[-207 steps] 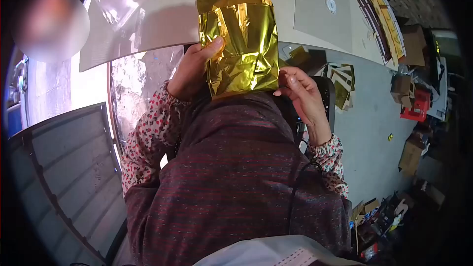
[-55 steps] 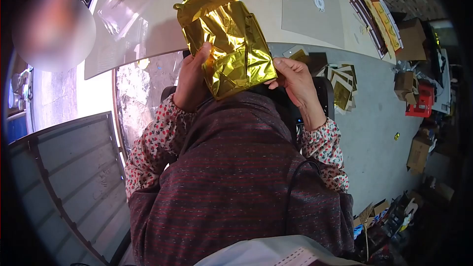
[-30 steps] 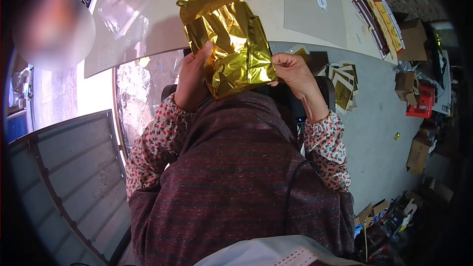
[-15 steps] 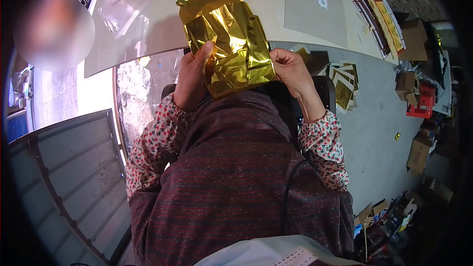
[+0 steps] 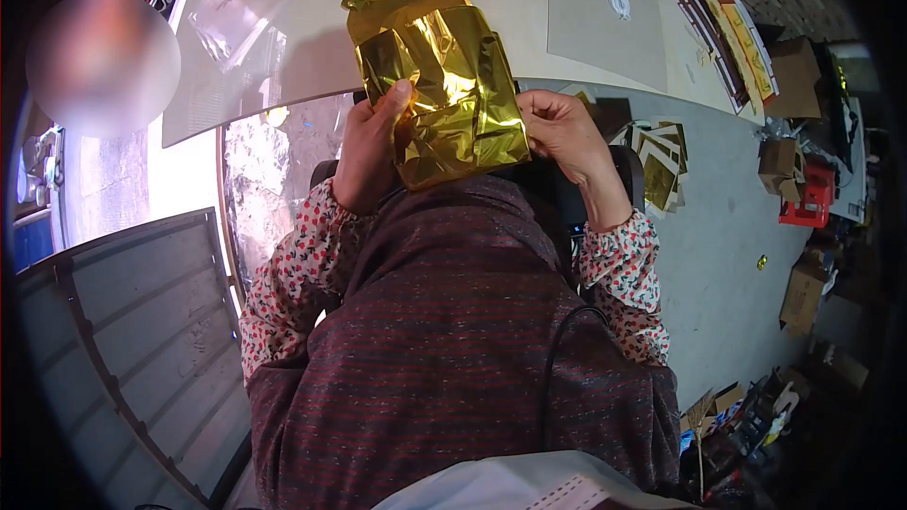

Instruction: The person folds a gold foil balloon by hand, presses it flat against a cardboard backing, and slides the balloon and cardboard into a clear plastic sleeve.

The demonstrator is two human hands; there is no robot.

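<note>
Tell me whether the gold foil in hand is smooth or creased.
Creased: ridges and uneven reflections cross the gold foil that the left hand grips.

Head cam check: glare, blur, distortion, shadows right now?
Head view: hard glints on the gold foil, soft shadow beside it on the table; daylight blown out at left; round blurred patch upper left; fisheye bows the ribbed panel, corners black; left hand and right hand reasonably sharp.
</note>
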